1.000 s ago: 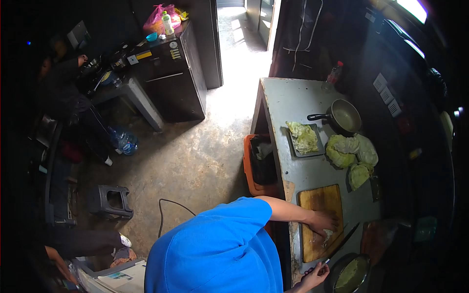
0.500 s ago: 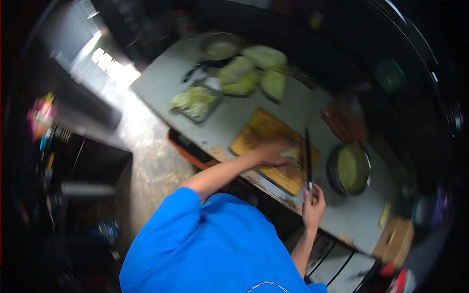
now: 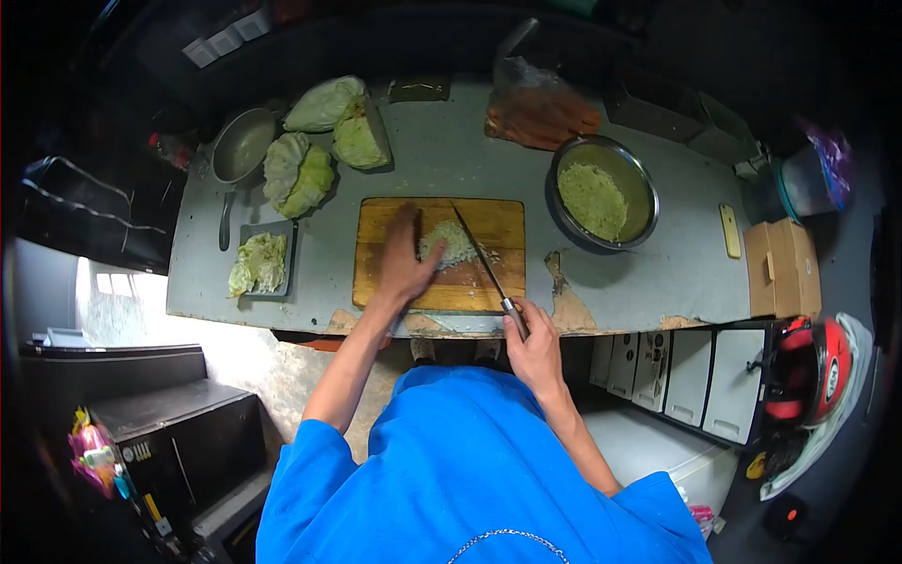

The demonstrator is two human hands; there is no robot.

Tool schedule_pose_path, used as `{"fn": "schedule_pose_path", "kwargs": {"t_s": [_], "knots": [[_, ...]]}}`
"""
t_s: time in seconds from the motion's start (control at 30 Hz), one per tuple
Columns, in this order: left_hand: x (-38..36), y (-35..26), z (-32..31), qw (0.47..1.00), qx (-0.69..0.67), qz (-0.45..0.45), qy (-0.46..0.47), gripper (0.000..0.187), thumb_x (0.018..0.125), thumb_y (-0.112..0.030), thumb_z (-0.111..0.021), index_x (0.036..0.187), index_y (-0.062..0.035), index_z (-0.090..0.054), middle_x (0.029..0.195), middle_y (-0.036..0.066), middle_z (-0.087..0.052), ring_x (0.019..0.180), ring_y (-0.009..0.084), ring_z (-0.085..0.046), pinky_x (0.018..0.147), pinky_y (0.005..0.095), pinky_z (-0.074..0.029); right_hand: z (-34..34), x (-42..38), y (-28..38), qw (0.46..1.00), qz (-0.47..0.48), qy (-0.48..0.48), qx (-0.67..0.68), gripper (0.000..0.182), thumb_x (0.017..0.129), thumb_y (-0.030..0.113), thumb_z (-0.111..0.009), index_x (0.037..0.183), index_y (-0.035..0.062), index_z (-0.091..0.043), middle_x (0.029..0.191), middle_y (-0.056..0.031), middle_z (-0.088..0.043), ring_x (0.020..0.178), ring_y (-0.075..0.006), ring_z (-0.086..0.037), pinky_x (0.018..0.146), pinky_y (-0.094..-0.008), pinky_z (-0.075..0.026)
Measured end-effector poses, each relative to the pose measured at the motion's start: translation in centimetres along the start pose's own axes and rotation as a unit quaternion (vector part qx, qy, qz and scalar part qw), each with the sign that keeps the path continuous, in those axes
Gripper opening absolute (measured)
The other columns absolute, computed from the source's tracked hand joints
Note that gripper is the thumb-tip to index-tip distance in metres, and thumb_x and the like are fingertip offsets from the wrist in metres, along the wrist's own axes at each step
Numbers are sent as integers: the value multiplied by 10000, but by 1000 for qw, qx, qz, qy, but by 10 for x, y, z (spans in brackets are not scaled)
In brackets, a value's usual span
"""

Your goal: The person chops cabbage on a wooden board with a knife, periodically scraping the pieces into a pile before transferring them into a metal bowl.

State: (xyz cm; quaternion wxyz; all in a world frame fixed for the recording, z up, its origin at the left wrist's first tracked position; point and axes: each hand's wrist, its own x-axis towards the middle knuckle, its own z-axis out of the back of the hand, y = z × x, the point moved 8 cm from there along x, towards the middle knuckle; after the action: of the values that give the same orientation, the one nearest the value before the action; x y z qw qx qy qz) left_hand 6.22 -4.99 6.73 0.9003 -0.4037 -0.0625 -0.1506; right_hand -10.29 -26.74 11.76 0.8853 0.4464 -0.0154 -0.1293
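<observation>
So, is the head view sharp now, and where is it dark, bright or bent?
Head view: sharp in the middle, so the knife in the right hand and the shredded cabbage by the left hand read clearly; strong fisheye bending curves the table edge; corners fall to black; daylight glares on the floor at left.

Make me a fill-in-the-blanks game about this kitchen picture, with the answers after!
1. The right hand holds a ____.
2. The left hand rests on the wooden ____ beside the chopped cabbage.
3. The metal bowl sits to the ____ of the board.
4. The person wears a ____ shirt.

Answers: knife; cutting board; right; blue
</observation>
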Motion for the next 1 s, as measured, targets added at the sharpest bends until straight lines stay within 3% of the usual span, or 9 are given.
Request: {"fn": "schedule_pose_path", "kwargs": {"t_s": [0.1,0.2,0.3,0.53,0.6,0.73,0.83,0.9,1.0], "knots": [[0,13,2,999,35,14,37,848,975,-509,-598,1531,75,-339,1562,333,-366,1490,470,-302,1248,539,-214,15,-9,-5,998,-8,-52,-22,331,970,157,-651,1270,15,-637,1070,-233,-678,969,-407,-672,847,-445,-534],[-10,-17,-24,986,103,-99,89,831,978,-481,-598,1534,76,-334,1555,333,-380,1476,481,-322,1247,530,-227,10,-21,-14,997,-16,-74,-15,332,972,137,-645,1278,10,-625,1087,-232,-676,1001,-421,-670,866,-455,-531],[-14,-34,-36,983,40,-122,130,819,970,-471,-608,1522,78,-355,1538,339,-398,1465,484,-343,1246,526,-231,-6,-29,-13,999,10,-40,20,350,992,186,-615,1307,34,-606,1133,-254,-645,1049,-472,-641,906,-495,-524],[14,-14,-23,993,-33,-61,97,709,998,-411,-578,1479,83,-414,1505,331,-442,1461,467,-366,1237,525,-254,11,-51,-28,994,-58,-89,29,336,985,171,-629,1289,28,-608,1099,-243,-642,1007,-453,-650,876,-486,-526],[9,-33,-39,975,21,-171,138,666,1007,-378,-569,1473,76,-425,1490,316,-469,1440,467,-395,1231,517,-268,4,-55,-25,995,-47,-70,50,328,981,163,-637,1279,28,-608,1060,-235,-638,972,-448,-654,848,-485,-528],[13,-31,-40,972,1,-167,165,637,1005,-361,-577,1461,65,-447,1480,303,-485,1416,463,-424,1215,515,-298,8,-63,-21,993,-50,-88,55,326,975,152,-648,1278,35,-621,1056,-218,-648,965,-428,-663,838,-468,-532],[28,-19,-33,982,-79,-81,151,622,1006,-364,-583,1453,52,-465,1471,298,-497,1404,456,-438,1198,515,-328,12,-69,-26,990,-85,-105,47,326,978,144,-645,1280,27,-618,1076,-215,-656,973,-415,-668,847,-458,-534],[22,-38,-43,961,5,-216,171,677,981,-422,-622,1448,46,-478,1458,291,-513,1404,453,-441,1185,495,-355,3,-68,-30,989,-66,-116,69,322,980,143,-645,1277,23,-616,1096,-214,-661,983,-403,-671,851,-443,-535],[7,-48,-36,965,3,-174,194,786,923,-489,-683,1468,31,-459,1476,278,-499,1411,451,-432,1187,533,-335,-15,-70,-45,983,-119,-55,128,334,994,176,-653,1292,31,-613,1009,-165,-678,856,-284,-684,771,-382,-541]]}}
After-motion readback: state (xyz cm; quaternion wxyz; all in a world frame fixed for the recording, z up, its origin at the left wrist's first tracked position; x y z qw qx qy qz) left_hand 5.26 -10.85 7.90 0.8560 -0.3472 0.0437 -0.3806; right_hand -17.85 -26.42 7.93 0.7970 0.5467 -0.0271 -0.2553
